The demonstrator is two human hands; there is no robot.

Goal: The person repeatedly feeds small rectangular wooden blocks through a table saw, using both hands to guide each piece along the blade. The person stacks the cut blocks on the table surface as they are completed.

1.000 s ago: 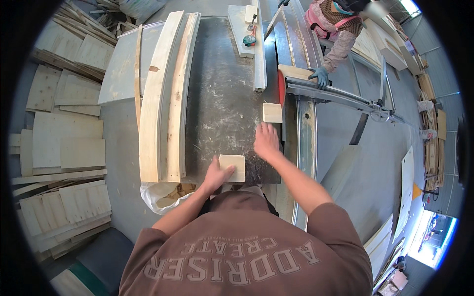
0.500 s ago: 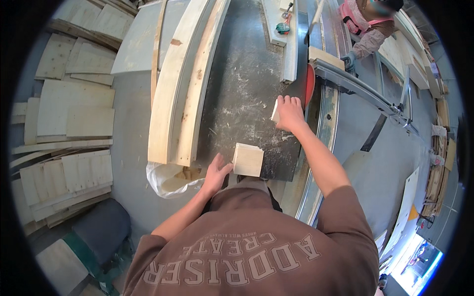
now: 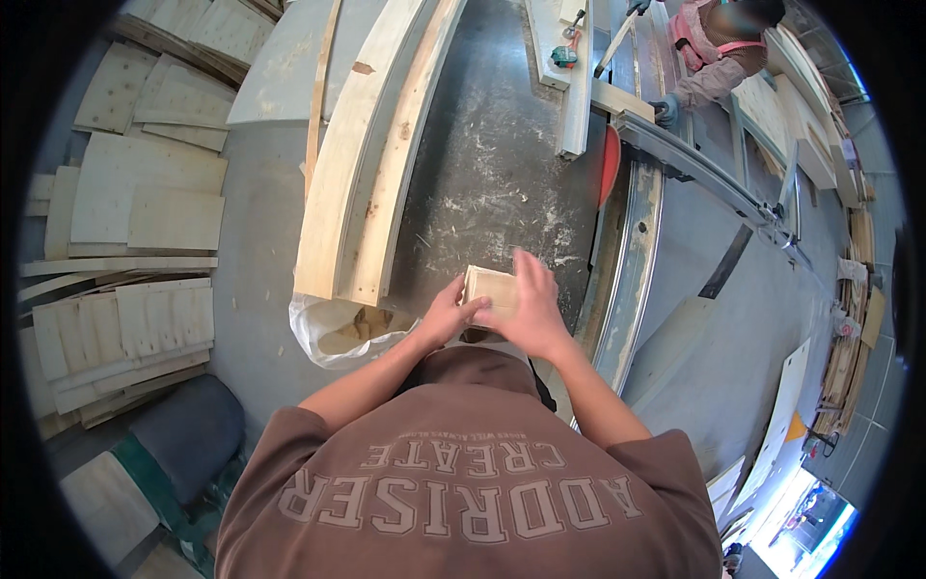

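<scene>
At the near edge of the dark worktable (image 3: 473, 183) sits a small stack of square wooden pieces (image 3: 494, 288). My left hand (image 3: 446, 311) grips its left side, with the thumb across the near corner. On the opposite side, my right hand (image 3: 532, 311) touches the stack with its fingers stretched out, their tips smeared by motion. Whether a loose piece is under the right palm cannot be made out.
Long pale boards (image 3: 362, 145) lie along the table's left, above a white plastic bag (image 3: 333, 333). A red guard (image 3: 610, 166) and metal rail (image 3: 637, 261) stand right. A co-worker's gloved hand (image 3: 666, 111) rests by a wooden block (image 3: 619, 100). Wood panels (image 3: 145, 193) are stacked far left.
My right hand has come from near the red guard, where it held a small wooden piece, back to the stack. My left hand has moved up and right onto the stack's side.
</scene>
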